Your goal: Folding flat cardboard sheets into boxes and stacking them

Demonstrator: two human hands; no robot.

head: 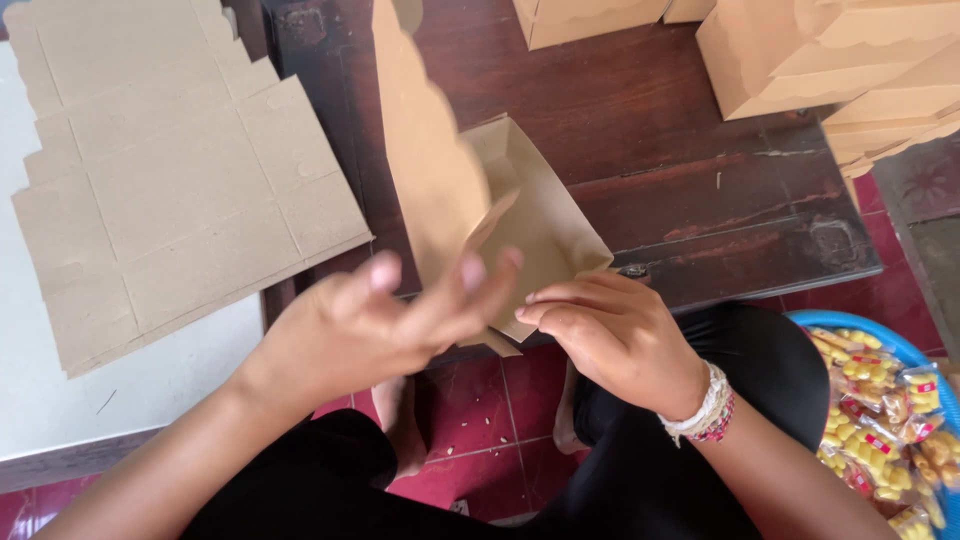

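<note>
- Setting: a dark, worn wooden low table over a floor of red tiles, seen from above a seated person's lap.
- Work piece: a half-folded brown kraft cardboard box stands at the near edge of the table, directly in front of the person, its tray open upward and its tall scalloped lid flap raised on the left side.
- Left hand: open, fingers spread and blurred, just in front of the box's near-left corner; whether a fingertip touches the card cannot be told. It grips nothing.
- Right hand: fingers curled and closed together, tips pressed on the near lower edge of the box, pinning a small flap there. A beaded bracelet sits on that wrist.
- Handling assessment: the box appears light and thin, stiff only along its creases, and likely to buckle or spring open if squeezed mid-panel. Best held at folded corners and edges, thumb inside, fingers outside.
- Surroundings: a stack of flat unfolded brown cardboard blanks lies to the left on a white surface; finished brown boxes are piled at the far right; a blue basin of yellow wrapped snack packets sits by the right knee.
</note>
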